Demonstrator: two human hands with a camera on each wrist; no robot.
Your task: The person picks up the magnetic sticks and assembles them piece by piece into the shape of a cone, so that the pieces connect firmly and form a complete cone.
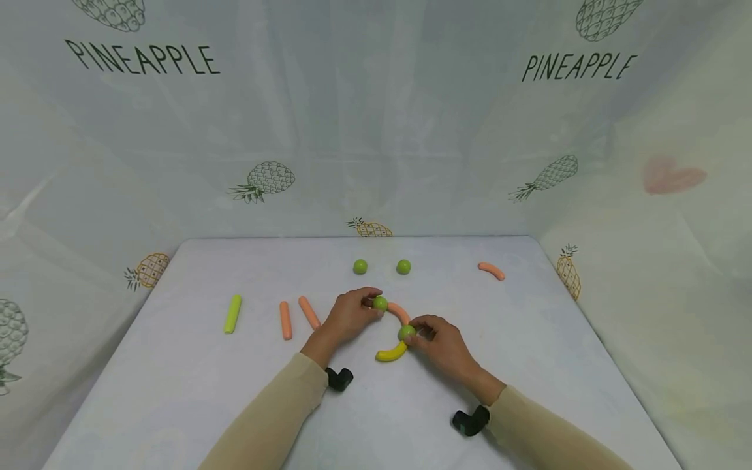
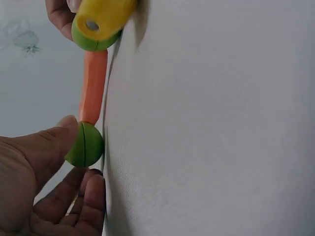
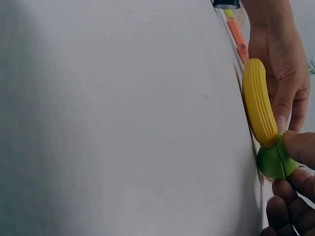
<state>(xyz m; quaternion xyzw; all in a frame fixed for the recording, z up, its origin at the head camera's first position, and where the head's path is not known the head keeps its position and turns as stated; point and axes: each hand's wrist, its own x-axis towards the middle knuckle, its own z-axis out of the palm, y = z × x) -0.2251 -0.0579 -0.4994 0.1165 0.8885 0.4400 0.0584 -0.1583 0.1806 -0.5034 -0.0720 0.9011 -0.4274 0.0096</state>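
My left hand (image 1: 354,313) pinches a green ball (image 1: 380,303) between thumb and fingers. A curved orange stick (image 1: 399,313) runs from that ball to a second green ball (image 3: 277,160), which my right hand (image 1: 440,343) pinches. From the second ball a curved yellow stick (image 1: 391,353) extends toward the left; in the left wrist view its near end shows a round socket. Ball, orange stick, ball and yellow stick form one bent chain lying on the white table (image 1: 499,365). Each ball shows a seam around it in the wrist views.
Two loose green balls (image 1: 360,266) lie behind the hands. A short curved orange stick (image 1: 491,271) is at the back right. Two straight orange sticks (image 1: 285,320) and a yellow-green stick (image 1: 233,314) lie to the left. Printed cloth (image 1: 376,130) hangs behind the table.
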